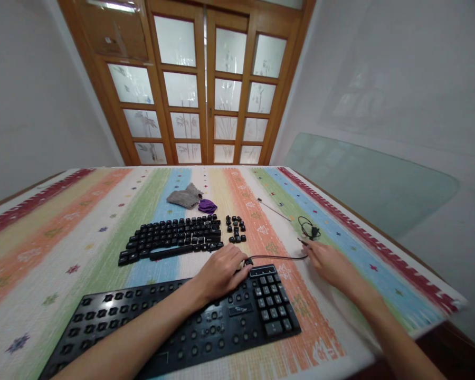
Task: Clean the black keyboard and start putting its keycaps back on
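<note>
At bottom centre lay the black keyboard (225, 323), its cable (279, 257) pinched by the grip of the left hand (224, 268) near frame centre and the right hand (323, 258) at centre right. Beyond, mid-frame, loose keycaps (178, 232) sat below 1 grey cloth (184, 198).

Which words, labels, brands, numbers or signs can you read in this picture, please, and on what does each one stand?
No text can be read with certainty.
Loose keycaps: any legends are too small to read.
Number pad keys on the keyboard: faint marks, too small to read.
Indicator strip above them: tiny marks, unreadable.
Framed panel beside them: a pale mark, too blurred to make out.
</note>
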The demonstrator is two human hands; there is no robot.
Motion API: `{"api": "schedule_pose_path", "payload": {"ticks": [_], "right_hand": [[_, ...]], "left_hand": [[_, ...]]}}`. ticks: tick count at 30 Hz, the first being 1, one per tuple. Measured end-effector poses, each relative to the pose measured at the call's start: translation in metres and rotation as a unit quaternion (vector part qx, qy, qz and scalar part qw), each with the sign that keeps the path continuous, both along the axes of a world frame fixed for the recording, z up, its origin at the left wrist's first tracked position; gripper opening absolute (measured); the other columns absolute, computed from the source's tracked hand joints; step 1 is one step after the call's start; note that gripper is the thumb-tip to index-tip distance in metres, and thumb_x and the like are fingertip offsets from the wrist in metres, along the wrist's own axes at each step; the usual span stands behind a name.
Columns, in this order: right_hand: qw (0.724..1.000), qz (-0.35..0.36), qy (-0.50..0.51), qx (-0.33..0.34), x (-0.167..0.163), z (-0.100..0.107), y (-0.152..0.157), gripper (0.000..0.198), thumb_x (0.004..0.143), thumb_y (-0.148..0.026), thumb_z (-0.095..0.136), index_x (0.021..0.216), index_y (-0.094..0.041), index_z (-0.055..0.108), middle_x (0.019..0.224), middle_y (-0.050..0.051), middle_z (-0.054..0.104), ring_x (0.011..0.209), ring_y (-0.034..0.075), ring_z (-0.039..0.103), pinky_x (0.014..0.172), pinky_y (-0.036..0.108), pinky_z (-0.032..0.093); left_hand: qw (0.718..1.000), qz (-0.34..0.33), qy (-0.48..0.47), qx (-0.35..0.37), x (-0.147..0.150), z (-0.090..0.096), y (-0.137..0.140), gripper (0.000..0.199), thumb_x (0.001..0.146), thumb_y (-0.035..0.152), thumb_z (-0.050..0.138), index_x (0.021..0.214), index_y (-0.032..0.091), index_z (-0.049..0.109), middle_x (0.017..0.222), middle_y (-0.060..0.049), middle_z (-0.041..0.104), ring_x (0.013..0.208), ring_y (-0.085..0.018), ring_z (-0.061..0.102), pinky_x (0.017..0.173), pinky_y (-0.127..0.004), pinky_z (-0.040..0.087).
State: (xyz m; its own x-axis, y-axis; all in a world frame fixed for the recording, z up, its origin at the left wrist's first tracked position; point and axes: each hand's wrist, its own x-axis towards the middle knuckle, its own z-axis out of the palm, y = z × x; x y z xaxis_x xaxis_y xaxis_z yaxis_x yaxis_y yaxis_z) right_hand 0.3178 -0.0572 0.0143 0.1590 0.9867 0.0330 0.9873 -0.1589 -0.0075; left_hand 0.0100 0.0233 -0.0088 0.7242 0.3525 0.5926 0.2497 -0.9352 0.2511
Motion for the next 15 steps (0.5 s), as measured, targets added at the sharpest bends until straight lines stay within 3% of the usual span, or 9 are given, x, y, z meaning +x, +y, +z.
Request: {"api": "schedule_pose_path", "payload": {"ticks": [5, 7, 9, 11, 13, 15], "right_hand": [[0.995, -0.014, 0.057, 0.085, 0.016, -0.003, -0.013, 0.035, 0.098, -0.029, 0.034, 0.091, -0.016, 0.066, 0.089, 0.016, 0.073, 0.082, 0.028, 0.069, 0.073, 0.034, 0.046], [0.981, -0.005, 0.131, 0.143, 0.013, 0.004, -0.012, 0.035, 0.097, -0.037, 0.037, 0.085, -0.018, 0.064, 0.085, 0.014, 0.071, 0.079, 0.027, 0.067, 0.072, 0.035, 0.045], [0.948, 0.011, 0.262, 0.179, 0.001, 0.018, -0.013, 0.037, 0.096, -0.046, 0.041, 0.081, -0.019, 0.061, 0.078, 0.010, 0.068, 0.070, 0.023, 0.062, 0.066, 0.033, 0.044], [0.878, 0.049, 0.458, 0.133, -0.021, 0.035, -0.018, 0.040, 0.097, -0.052, 0.044, 0.084, -0.018, 0.062, 0.072, 0.005, 0.063, 0.050, 0.014, 0.049, 0.051, 0.027, 0.038], [0.763, 0.110, 0.633, 0.071, -0.053, 0.046, -0.031, 0.042, 0.098, -0.053, 0.045, 0.082, -0.018, 0.060, 0.065, 0.001, 0.057, 0.045, 0.010, 0.040, 0.044, 0.024, 0.030], [0.643, 0.215, 0.735, 0.015, -0.086, 0.038, -0.053, 0.043, 0.100, -0.051, 0.044, 0.077, -0.018, 0.058, 0.069, 0.002, 0.058, 0.048, 0.009, 0.044, 0.046, 0.022, 0.035]], "left_hand": [[1.000, 0.006, 0.002, -0.010, 0.001, -0.002, 0.001, 0.019, 0.101, 0.030, 0.048, 0.092, 0.016, 0.059, 0.084, -0.007, 0.062, 0.079, -0.020, 0.057, 0.072, -0.033, 0.049], [1.000, 0.006, 0.017, -0.010, 0.000, 0.000, 0.003, 0.018, 0.100, 0.029, 0.048, 0.092, 0.016, 0.058, 0.084, -0.007, 0.062, 0.079, -0.020, 0.057, 0.072, -0.033, 0.049], [0.999, 0.009, 0.051, 0.001, 0.000, 0.006, 0.007, 0.018, 0.099, 0.029, 0.048, 0.090, 0.017, 0.058, 0.084, -0.006, 0.062, 0.079, -0.020, 0.057, 0.072, -0.033, 0.049], [0.995, 0.021, 0.093, 0.018, 0.001, 0.015, 0.018, 0.018, 0.098, 0.030, 0.049, 0.088, 0.018, 0.057, 0.083, -0.006, 0.061, 0.079, -0.020, 0.057, 0.072, -0.032, 0.049], [0.993, 0.032, 0.106, 0.026, 0.005, 0.025, 0.035, 0.016, 0.096, 0.029, 0.051, 0.087, 0.018, 0.057, 0.083, -0.006, 0.061, 0.080, -0.020, 0.057, 0.075, -0.033, 0.048], [0.992, 0.044, 0.117, 0.029, 0.015, 0.034, 0.055, 0.013, 0.095, 0.027, 0.052, 0.089, 0.017, 0.059, 0.086, -0.006, 0.062, 0.084, -0.021, 0.057, 0.077, -0.033, 0.048]]}}
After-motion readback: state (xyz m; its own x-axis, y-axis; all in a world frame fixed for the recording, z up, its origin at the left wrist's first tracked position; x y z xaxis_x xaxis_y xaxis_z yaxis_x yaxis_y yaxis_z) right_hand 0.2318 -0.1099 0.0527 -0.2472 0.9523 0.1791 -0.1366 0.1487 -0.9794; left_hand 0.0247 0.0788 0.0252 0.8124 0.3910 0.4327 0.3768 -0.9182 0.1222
